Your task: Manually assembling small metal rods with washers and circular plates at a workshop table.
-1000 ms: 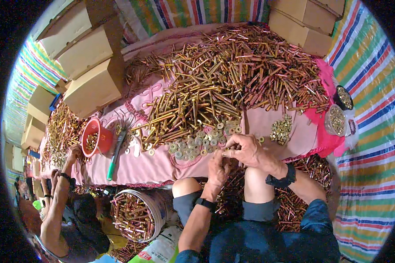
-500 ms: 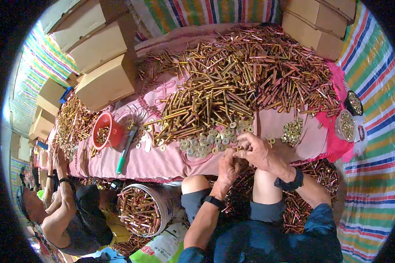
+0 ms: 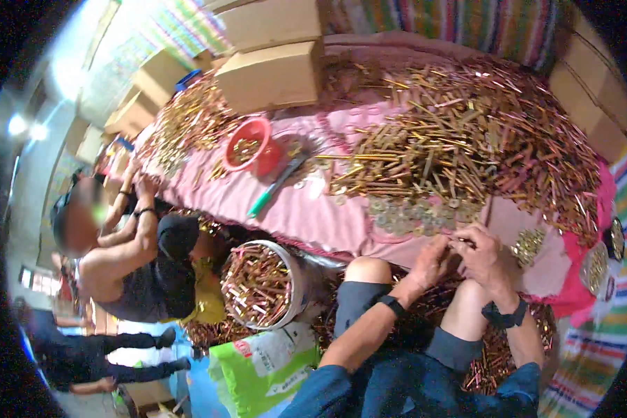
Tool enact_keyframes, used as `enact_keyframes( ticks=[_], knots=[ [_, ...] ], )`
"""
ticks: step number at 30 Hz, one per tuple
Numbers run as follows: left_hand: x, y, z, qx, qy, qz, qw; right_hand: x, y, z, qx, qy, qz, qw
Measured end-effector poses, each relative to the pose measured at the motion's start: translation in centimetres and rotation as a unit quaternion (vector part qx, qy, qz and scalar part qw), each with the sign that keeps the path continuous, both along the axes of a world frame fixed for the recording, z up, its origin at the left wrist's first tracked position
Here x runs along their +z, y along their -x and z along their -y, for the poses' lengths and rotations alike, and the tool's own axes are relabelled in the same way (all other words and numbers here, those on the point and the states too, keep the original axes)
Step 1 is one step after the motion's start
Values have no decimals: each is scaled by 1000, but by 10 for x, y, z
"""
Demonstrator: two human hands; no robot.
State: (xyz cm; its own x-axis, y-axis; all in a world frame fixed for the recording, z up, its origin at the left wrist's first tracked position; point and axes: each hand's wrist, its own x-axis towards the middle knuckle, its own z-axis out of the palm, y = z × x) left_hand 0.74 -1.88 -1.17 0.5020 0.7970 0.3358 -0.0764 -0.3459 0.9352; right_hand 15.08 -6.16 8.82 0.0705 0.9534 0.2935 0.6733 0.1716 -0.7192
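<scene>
My left hand (image 3: 429,263) and my right hand (image 3: 482,255) meet at the front edge of the pink-covered table (image 3: 327,226), above my knees. Both have their fingers curled and pinched close together. Whatever small part they hold is mostly hidden and cannot be made out. Just beyond my fingers lie many flat round washers (image 3: 405,216), spread at the foot of a large heap of brassy bolts (image 3: 460,143). A small pile of nuts (image 3: 528,245) sits right of my right hand.
Left on the table are a red bowl (image 3: 259,166) of small parts, a green-handled hand rake (image 3: 263,200) and cardboard boxes (image 3: 268,80). Below stand a white bucket (image 3: 301,289) of bolts and a green-white sack (image 3: 258,376). A co-worker (image 3: 129,261) sits at left; another person (image 3: 70,348) is behind.
The view has swung left, so the table and my hands appear farther right. Another person in dark clothes has come into view at lower left. My hands stay together, fingers pinched.
</scene>
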Motion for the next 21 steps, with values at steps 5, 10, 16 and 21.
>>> enact_keyframes(
  ticks=[5, 10, 16, 21],
  knots=[
    [-15, 3, -2, 3, -43, -11, 999, 34, 30, -2, -104, 182, -156, 965],
    [-23, -7, 3, -49, 96, 121, 987, -2, 15, -4, -38, 81, -89, 992],
    [-28, -9, 2, 53, -65, 66, 994, 12, 37, -1, -132, 95, -270, 949],
    [-43, -5, 14, 0, 13, 79, 997, -73, -33, 7, -7, 44, 7, 999]
  ],
)
